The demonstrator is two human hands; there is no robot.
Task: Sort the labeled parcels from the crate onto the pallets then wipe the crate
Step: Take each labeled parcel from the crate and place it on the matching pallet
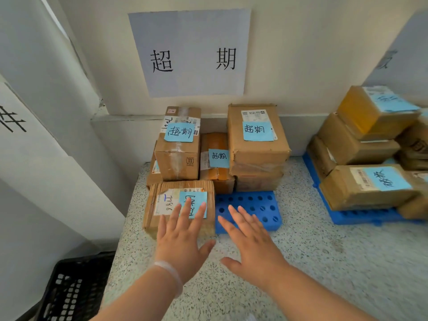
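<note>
A brown cardboard parcel point(162, 205) with a blue sticky label lies at the front left of the blue pallet point(252, 202). My left hand point(183, 232) is spread flat with straight fingers over that parcel's near edge. My right hand point(250, 237) is open too, fingers straight, hovering over the bare front part of the pallet. Behind stand three more labelled parcels: a tall one point(178, 147), a low orange one point(215, 158) and a large one point(257, 144). The black crate point(71, 288) sits on the floor at the lower left.
A paper sign point(190, 54) with two large characters hangs on the wall above the pallet. A second blue pallet point(361, 216) at the right carries several stacked labelled parcels point(368, 186). Speckled floor point(324, 262) lies between them. A white wall panel point(46, 135) closes the left side.
</note>
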